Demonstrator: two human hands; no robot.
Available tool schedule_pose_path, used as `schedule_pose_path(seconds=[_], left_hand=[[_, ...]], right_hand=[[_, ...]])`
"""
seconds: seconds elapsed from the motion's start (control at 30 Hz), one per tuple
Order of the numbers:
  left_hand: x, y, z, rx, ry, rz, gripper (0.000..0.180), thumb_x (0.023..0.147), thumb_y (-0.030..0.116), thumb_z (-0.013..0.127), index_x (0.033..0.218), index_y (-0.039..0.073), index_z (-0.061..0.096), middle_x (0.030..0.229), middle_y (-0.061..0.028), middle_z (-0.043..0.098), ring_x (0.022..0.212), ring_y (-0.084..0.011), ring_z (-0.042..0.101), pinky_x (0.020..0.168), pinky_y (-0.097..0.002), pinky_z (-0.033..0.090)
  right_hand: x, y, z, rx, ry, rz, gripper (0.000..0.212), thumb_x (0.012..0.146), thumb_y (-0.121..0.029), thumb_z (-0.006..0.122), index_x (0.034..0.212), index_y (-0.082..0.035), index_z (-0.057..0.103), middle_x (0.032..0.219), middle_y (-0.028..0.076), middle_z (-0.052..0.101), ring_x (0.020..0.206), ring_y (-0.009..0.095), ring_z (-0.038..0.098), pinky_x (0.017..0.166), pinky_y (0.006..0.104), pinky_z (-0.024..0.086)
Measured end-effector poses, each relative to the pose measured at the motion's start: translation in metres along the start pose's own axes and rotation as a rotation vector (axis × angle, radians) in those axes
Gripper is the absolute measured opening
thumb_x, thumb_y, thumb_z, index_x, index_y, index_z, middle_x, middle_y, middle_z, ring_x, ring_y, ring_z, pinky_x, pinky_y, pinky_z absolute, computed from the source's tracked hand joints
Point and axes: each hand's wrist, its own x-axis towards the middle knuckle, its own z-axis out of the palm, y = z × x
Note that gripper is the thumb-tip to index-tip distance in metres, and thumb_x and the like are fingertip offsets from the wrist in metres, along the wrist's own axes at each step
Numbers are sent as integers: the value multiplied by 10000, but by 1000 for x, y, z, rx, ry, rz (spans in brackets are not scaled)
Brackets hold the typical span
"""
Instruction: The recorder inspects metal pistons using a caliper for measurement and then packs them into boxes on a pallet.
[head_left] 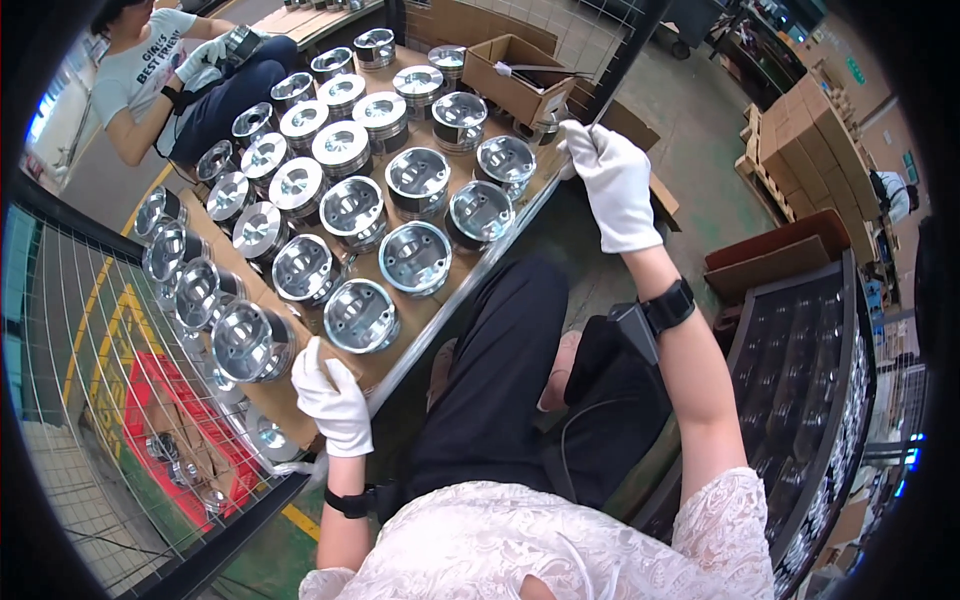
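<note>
Many shiny metal pistons (415,258) stand in rows on a cardboard-covered table (410,345). My left hand (335,405), in a white glove, rests at the table's near left corner. Its fingers are stretched and partly apart, next to two pistons, the left one (252,342) and the right one (361,316); nothing shows in it. Over the table's right edge is my right hand (612,185), also white-gloved. Its fingers are bent and pressed together beside a small metal part (546,122) near the cardboard box (520,80). Whatever they pinch, if anything, is hidden.
Across the table sits a person (150,80) in white gloves holding a piston (240,45). Wire mesh (90,400) and a red crate (190,440) with several metal parts lie at left. A dark rack (790,370) stands at right, with stacked cartons (815,150) beyond.
</note>
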Motion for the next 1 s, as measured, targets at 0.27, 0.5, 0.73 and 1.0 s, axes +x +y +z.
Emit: schedule_pose_path(seconds=[0.27,0.5,0.73,1.0], left_hand=[[19,-20,17,72,-435,148,423,876,-5,568,1298,15,569,1285,-222,565,1244,-423,531,1060,-481,429],[17,-25,16,103,-501,85,398,920,44,531,1316,25,563,1334,-215,553,1261,-424,525,1069,-492,418],[16,-27,14,50,-478,98,378,906,43,559,1282,50,590,1305,-203,570,1246,-413,537,1063,-490,427],[16,-26,15,3,-426,84,422,832,-18,587,1249,45,607,1281,-190,585,1235,-404,546,1047,-487,448]], right_hand=[[26,63,35,7,-95,-165,286,977,-271,654,901,-8,736,668,94,682,573,138,624,584,280,482],[61,78,60,-3,-155,-311,190,801,-196,719,694,-109,588,603,109,562,588,304,596,562,409,465],[51,83,80,1,-95,-230,242,868,-267,711,697,-104,659,601,125,587,581,318,598,565,422,461],[43,77,88,-100,-41,-283,155,834,-204,687,723,-105,644,633,119,614,610,315,629,590,413,496]])
